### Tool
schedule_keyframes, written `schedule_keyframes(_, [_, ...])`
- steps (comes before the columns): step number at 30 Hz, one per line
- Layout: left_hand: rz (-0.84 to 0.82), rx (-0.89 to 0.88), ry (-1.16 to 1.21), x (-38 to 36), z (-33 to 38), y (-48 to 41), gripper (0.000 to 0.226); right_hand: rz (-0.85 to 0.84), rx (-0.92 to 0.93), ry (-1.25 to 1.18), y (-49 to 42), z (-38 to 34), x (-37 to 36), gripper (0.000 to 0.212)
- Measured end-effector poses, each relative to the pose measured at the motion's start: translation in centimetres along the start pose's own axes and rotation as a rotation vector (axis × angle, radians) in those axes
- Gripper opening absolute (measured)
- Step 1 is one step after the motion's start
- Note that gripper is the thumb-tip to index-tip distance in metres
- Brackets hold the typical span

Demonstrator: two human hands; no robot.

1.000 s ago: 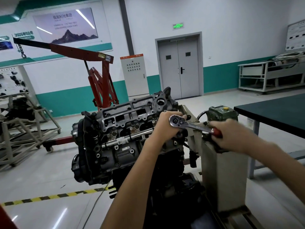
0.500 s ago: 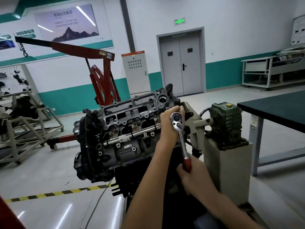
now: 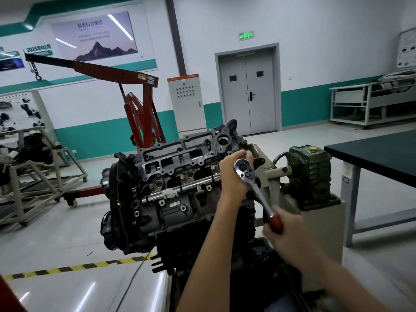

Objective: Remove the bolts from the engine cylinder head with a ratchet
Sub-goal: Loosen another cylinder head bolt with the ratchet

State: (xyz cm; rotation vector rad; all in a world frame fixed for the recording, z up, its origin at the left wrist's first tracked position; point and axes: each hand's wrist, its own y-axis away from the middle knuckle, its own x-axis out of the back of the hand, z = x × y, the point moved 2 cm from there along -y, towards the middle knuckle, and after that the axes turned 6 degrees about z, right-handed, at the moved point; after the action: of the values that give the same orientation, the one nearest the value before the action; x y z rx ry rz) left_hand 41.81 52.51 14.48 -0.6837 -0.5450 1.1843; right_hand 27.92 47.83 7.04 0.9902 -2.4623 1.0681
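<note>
A grey engine with its cylinder head (image 3: 180, 158) uppermost stands on a stand in the middle of the head view. A chrome ratchet (image 3: 254, 188) with a red grip has its round head at the engine's right end. My left hand (image 3: 234, 174) wraps behind the ratchet head and holds it against the engine. Lower right, my right hand (image 3: 288, 235) is closed on the red grip, with the handle slanting down and right. The bolt and socket under the ratchet head are hidden by my left hand.
A green gearbox (image 3: 310, 174) sits on the stand's grey pedestal just right of the ratchet. A dark-topped table (image 3: 378, 158) stands at right. A red engine hoist (image 3: 139, 113) is behind the engine, a metal frame (image 3: 33, 176) at left, and yellow-black floor tape (image 3: 74, 266) below.
My right hand swung the ratchet handle from level at right down to nearly vertical, then back out a little to the right. My left hand stayed on the ratchet head.
</note>
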Motion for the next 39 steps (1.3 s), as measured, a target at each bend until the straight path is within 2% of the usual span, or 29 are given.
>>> schedule_keyframes(3, [0.094, 0.01, -0.075, -0.3, 0.1, 0.0, 0.042, -0.052, -0.153, -0.344, 2.4, -2.1, -4.5, 0.019])
schedule_keyframes(5, [0.037, -0.009, -0.087, -0.2, 0.2, 0.0, 0.039, -0.08, -0.158, -0.409, 2.7, -2.6, -5.3, 0.021])
schedule_keyframes(9, [-0.24, -0.069, -0.129, 1.2, 0.4, -0.5, 0.041, -0.111, 0.036, -0.09, -0.2, -0.3, 0.2, 0.033])
schedule_keyframes(12, [-0.415, -0.131, -0.244, 1.7, 0.7, -1.4, 0.042, -0.239, 0.208, 0.32, -4.4, 1.4, 5.6, 0.018])
schedule_keyframes(13, [-0.436, -0.145, -0.268, 1.6, 0.8, -1.5, 0.042, -0.218, 0.279, 0.445, -5.7, 1.4, 7.1, 0.016])
schedule_keyframes(15, [-0.373, -0.13, -0.233, 1.4, 0.6, -1.1, 0.04, -0.141, 0.368, 0.548, -7.1, 0.8, 8.4, 0.019])
schedule_keyframes(18, [-0.164, -0.047, -0.069, 1.2, 0.0, -0.3, 0.043, -0.133, 0.263, 0.379, -5.0, 0.8, 6.2, 0.019])
schedule_keyframes(22, [0.044, 0.018, -0.003, -0.3, 0.1, 0.3, 0.044, -0.024, -0.02, -0.086, 0.5, -0.2, -0.3, 0.016])
schedule_keyframes(24, [0.095, 0.045, -0.004, -0.7, 0.2, 0.3, 0.042, -0.029, -0.126, -0.307, 2.1, -1.6, -3.4, 0.018])
schedule_keyframes(26, [0.069, 0.025, -0.038, -0.5, 0.0, 0.1, 0.042, -0.027, -0.146, -0.378, 2.5, -2.5, -4.7, 0.017])
schedule_keyframes(29, [-0.09, -0.043, -0.08, 0.6, 0.0, -0.1, 0.045, -0.053, -0.057, -0.166, 0.7, -1.1, -1.8, 0.021])
schedule_keyframes(32, [-0.201, -0.207, -0.146, 1.6, 1.0, -0.4, 0.048, -0.225, 0.084, 0.139, -2.9, 1.0, 3.3, 0.008])
schedule_keyframes(35, [-0.223, -0.242, -0.129, 1.6, 1.1, -0.8, 0.049, -0.27, 0.283, 0.472, -6.7, 0.6, 6.8, 0.024])
schedule_keyframes(37, [-0.199, -0.194, -0.088, 1.4, 0.8, -0.7, 0.05, -0.242, 0.319, 0.518, -7.3, 0.4, 7.2, 0.026])
schedule_keyframes(39, [-0.148, -0.164, -0.036, 1.1, 0.5, -0.3, 0.05, -0.231, 0.228, 0.407, -5.8, 1.0, 6.1, 0.014])
